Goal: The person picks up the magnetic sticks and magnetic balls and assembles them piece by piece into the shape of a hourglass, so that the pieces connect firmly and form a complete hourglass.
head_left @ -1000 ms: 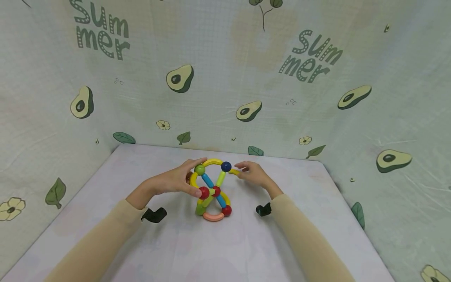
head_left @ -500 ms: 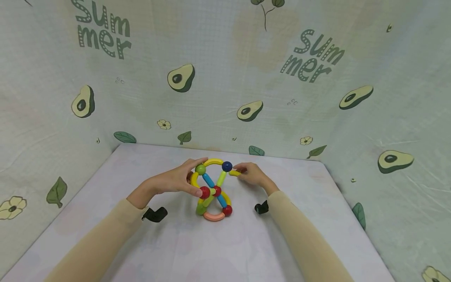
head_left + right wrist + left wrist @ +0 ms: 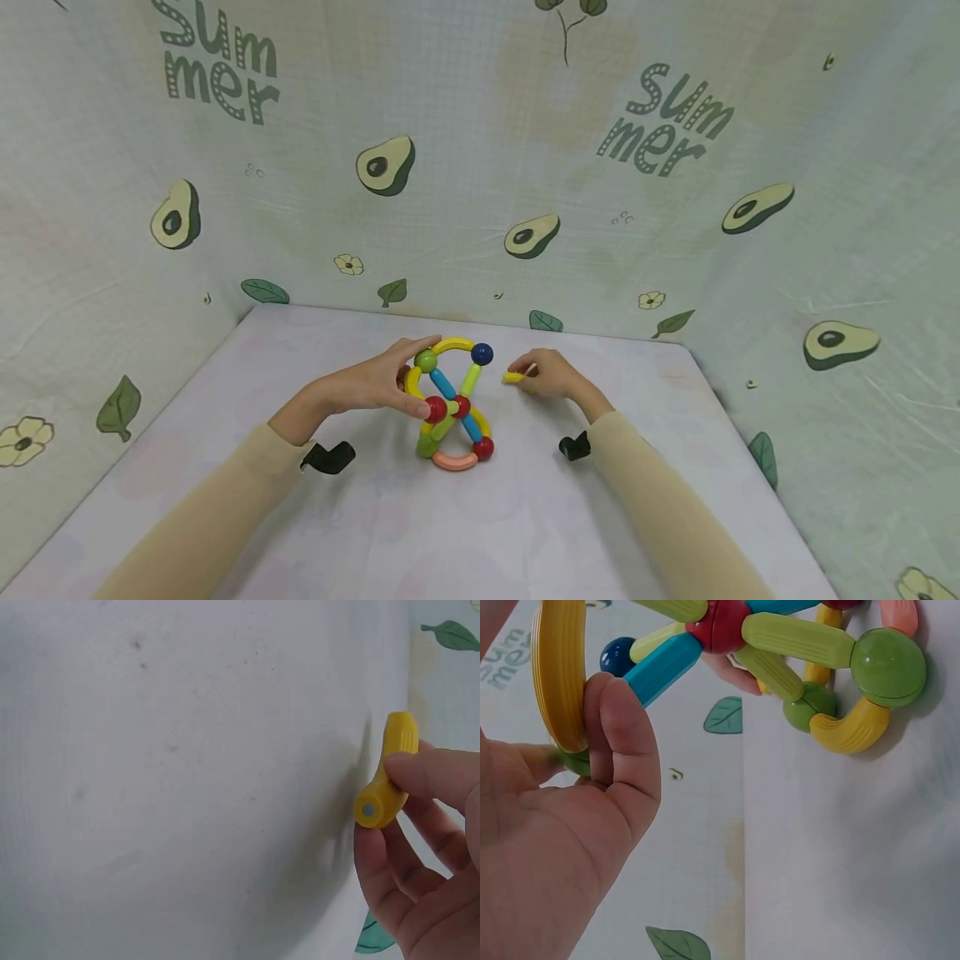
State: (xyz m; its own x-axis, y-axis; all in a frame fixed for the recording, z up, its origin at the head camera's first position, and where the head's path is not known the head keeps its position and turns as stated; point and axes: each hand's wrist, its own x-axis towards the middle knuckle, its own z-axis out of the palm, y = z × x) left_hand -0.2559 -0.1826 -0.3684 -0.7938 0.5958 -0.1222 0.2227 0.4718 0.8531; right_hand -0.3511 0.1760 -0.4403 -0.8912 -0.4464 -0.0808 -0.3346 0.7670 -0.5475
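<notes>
A toy structure of magnetic rods and balls (image 3: 461,407) stands on the table, its lower ring of green and red balls resting there. My left hand (image 3: 363,385) grips its upper left side. In the left wrist view, curled fingers (image 3: 630,727) lie against a yellow curved rod (image 3: 559,675) beside a teal rod (image 3: 660,669). A dark blue ball (image 3: 482,354) tops the structure's right side. Right of it, my right hand (image 3: 553,375) pinches a loose yellow curved magnetic rod (image 3: 390,776) between thumb and fingers, apart from the structure. The rod's end shows a grey metal disc.
The table (image 3: 450,533) is covered in a pale cloth. Behind it and at both sides hang cloth walls (image 3: 465,167) printed with avocados, leaves and lettering. A black wrist device (image 3: 330,457) sits under the left wrist, another black device (image 3: 575,446) under the right.
My right hand has drawn back from the dark blue ball, to the right and slightly down, with the yellow curved rod turning in its fingers. The left hand and the structure stay put.
</notes>
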